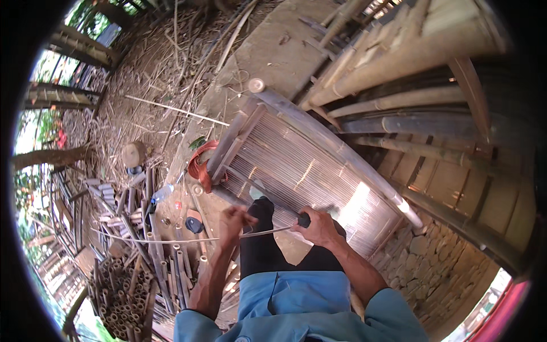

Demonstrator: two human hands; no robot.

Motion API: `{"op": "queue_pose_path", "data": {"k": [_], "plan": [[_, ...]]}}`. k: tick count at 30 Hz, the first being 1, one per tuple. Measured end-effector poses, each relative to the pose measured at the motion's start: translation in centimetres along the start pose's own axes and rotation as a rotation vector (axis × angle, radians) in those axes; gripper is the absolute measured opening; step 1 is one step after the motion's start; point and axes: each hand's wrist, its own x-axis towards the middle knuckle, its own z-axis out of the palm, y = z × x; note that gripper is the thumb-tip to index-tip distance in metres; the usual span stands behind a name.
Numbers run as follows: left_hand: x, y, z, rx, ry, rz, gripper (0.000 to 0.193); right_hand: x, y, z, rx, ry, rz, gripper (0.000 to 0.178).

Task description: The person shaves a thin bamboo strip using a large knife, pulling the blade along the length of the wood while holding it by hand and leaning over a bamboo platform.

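A long, thin, pale bamboo strip (pixel 171 241) runs across my lap, its far end reaching out to the left over the cut bamboo. My left hand (pixel 233 221) is closed at the strip, its fingers curled and slightly blurred. Ahead of my right thigh, my right hand (pixel 319 227) is wrapped round a dark, rounded handle (pixel 303 219); whatever joins that handle is hidden. The strip's right end meets the fingers of this hand. Beneath and beyond both hands lies a slatted bamboo panel (pixel 290 157) in a pole frame, with sunlight on its right part.
A thick bamboo pole (pixel 336 145) edges the panel. Orange strapping (pixel 199 166) hangs at its left corner. Cut bamboo tubes (pixel 122 296) are piled at lower left, near a plastic bottle (pixel 163 193) and a dark sandal (pixel 194 224). A bamboo bench (pixel 399 62) stands at right.
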Motion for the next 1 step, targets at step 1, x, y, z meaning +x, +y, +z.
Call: {"op": "queue_pose_path", "data": {"k": [1], "plan": [[0.07, -0.65, 1.08, 0.022, -0.014, -0.006, 0.019, -1.27, 1.90, -0.36, 0.052, -0.003, 0.067, 0.051]]}}
